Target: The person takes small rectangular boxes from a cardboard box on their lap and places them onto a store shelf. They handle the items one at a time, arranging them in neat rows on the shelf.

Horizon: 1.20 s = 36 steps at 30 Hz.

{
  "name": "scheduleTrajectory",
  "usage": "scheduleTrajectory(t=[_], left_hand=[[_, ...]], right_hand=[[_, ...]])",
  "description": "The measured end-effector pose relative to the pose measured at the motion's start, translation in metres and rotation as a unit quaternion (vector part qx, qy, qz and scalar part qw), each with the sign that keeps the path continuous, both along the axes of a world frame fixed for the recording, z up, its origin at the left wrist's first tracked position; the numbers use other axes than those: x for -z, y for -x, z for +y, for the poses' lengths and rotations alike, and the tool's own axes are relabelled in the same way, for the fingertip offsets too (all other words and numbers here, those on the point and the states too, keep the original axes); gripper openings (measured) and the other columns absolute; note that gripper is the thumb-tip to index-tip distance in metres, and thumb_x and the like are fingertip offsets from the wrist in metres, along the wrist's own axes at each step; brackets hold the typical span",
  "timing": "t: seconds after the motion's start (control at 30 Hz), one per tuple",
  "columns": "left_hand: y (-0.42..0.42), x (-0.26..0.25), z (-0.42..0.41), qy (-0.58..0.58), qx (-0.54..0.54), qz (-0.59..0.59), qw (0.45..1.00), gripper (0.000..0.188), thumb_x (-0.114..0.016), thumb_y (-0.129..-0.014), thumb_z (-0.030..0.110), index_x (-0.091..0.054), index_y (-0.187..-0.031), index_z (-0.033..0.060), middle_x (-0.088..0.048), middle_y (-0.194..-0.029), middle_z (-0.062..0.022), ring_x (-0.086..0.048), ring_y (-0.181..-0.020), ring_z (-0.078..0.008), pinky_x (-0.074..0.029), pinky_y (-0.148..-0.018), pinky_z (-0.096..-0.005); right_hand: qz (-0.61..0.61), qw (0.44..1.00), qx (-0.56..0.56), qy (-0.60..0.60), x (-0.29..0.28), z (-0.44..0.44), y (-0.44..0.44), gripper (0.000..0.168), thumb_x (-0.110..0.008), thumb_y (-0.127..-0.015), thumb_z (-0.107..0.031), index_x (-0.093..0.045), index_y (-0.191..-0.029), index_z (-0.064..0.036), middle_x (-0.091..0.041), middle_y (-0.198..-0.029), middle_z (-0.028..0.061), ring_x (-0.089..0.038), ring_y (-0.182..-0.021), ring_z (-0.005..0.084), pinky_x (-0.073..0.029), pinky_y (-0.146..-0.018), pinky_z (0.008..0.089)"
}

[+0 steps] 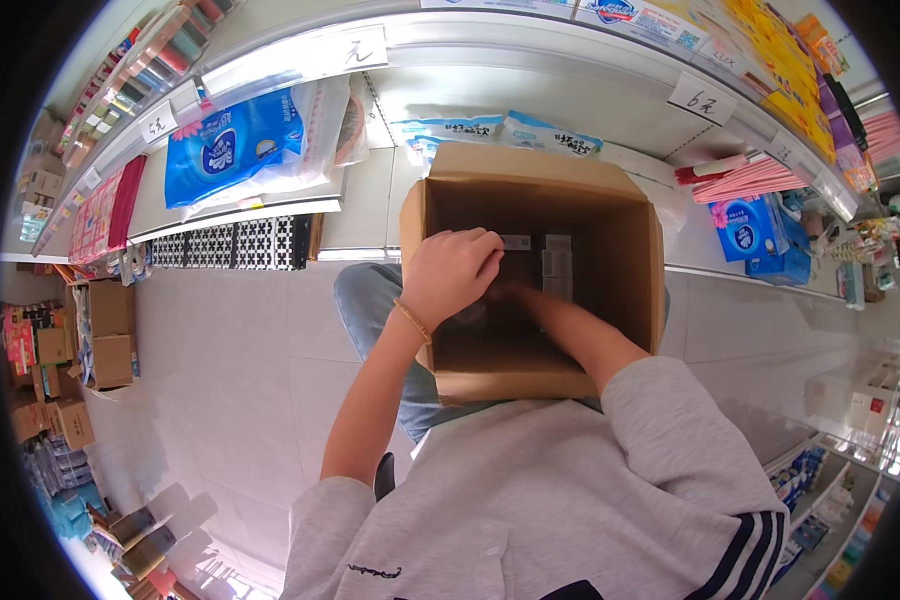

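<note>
A tall cardboard box point(544, 386) stands upright with its top open, between the person's knees. My left hand point(457, 266) is over the box's left side, its fingers curled inward; whether it grips something is hidden. A beaded bracelet circles that wrist. My right hand point(504, 294) reaches deep into the box, blurred and in shadow, so its fingers and anything in them cannot be made out. Small clear-looking packages point(557, 262) are stacked inside, right of my hands. A pale label or small pack point(517, 242) shows near the box's far inner wall.
Beyond the box runs a store shelf point(367, 180) with blue-and-white packs point(551, 135). A blue tissue pack point(232, 146) lies on its left part, more blue packs point(746, 229) on its right. Overhead is a shelf edge point(540, 64) with price cards. Cardboard boxes point(111, 330) stand at far left.
</note>
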<state>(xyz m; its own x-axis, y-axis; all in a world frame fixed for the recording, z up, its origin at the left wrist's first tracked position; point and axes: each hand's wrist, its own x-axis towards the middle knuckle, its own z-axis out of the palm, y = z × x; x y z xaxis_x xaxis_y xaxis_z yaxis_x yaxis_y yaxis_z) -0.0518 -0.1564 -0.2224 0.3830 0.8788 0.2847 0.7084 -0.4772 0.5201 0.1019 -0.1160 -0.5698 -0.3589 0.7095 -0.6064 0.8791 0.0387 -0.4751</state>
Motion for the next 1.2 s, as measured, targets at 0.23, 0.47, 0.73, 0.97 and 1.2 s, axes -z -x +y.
scheduleTrajectory(t=[0.23,0.47,0.73,0.97,1.2], left_hand=[[-0.005,-0.002,0.002,-0.012,-0.001,-0.015,1.000,0.003,-0.068,-0.087,0.013,-0.066,-0.088,0.0103,-0.067,-0.082,-0.0050,-0.064,-0.073,-0.0301,-0.051,-0.067,-0.0405],[-0.002,-0.001,0.000,-0.017,-0.015,-0.066,0.998,0.004,-0.069,-0.086,0.009,-0.066,-0.088,0.0104,-0.067,-0.081,-0.0051,-0.063,-0.070,-0.0300,-0.051,-0.066,-0.0398],[-0.004,-0.001,0.009,-0.019,-0.018,-0.084,0.996,0.005,-0.070,-0.085,0.009,-0.066,-0.088,0.0098,-0.068,-0.082,-0.0052,-0.064,-0.069,-0.0287,-0.051,-0.065,-0.0399],[-0.005,-0.002,0.008,0.003,-0.011,-0.083,0.996,0.005,-0.067,-0.087,0.013,-0.064,-0.086,0.0090,-0.064,-0.080,-0.0079,-0.064,-0.075,-0.0317,-0.052,-0.068,-0.0425],[-0.002,-0.001,0.006,-0.014,-0.023,-0.073,0.997,0.003,-0.069,-0.087,0.011,-0.067,-0.088,0.0090,-0.067,-0.079,-0.0066,-0.066,-0.072,-0.0296,-0.052,-0.064,-0.0409]], right_hand=[[0.016,0.992,-0.003,-0.127,0.011,-0.030,0.019,0.028,-0.058,-0.091,-0.024,-0.073,-0.106,-0.006,-0.076,-0.099,0.0123,-0.075,-0.084,0.0253,-0.061,-0.071,0.0408],[0.017,0.986,-0.006,-0.165,0.015,-0.034,0.024,0.029,-0.060,-0.090,-0.026,-0.073,-0.107,-0.007,-0.076,-0.100,0.0126,-0.075,-0.086,0.0257,-0.060,-0.073,0.0410],[0.025,0.982,-0.038,-0.182,0.008,-0.014,0.054,0.032,-0.061,-0.089,-0.029,-0.073,-0.108,-0.007,-0.076,-0.101,0.0128,-0.075,-0.088,0.0262,-0.060,-0.075,0.0412],[0.014,0.981,-0.050,-0.189,0.011,-0.025,0.035,0.034,-0.063,-0.087,-0.031,-0.073,-0.109,-0.008,-0.076,-0.101,0.0131,-0.074,-0.090,0.0266,-0.059,-0.077,0.0415],[0.018,0.975,-0.106,-0.193,0.006,-0.015,0.031,0.036,-0.064,-0.086,-0.033,-0.074,-0.110,-0.008,-0.076,-0.102,0.0133,-0.074,-0.092,0.0271,-0.059,-0.079,0.0417]])
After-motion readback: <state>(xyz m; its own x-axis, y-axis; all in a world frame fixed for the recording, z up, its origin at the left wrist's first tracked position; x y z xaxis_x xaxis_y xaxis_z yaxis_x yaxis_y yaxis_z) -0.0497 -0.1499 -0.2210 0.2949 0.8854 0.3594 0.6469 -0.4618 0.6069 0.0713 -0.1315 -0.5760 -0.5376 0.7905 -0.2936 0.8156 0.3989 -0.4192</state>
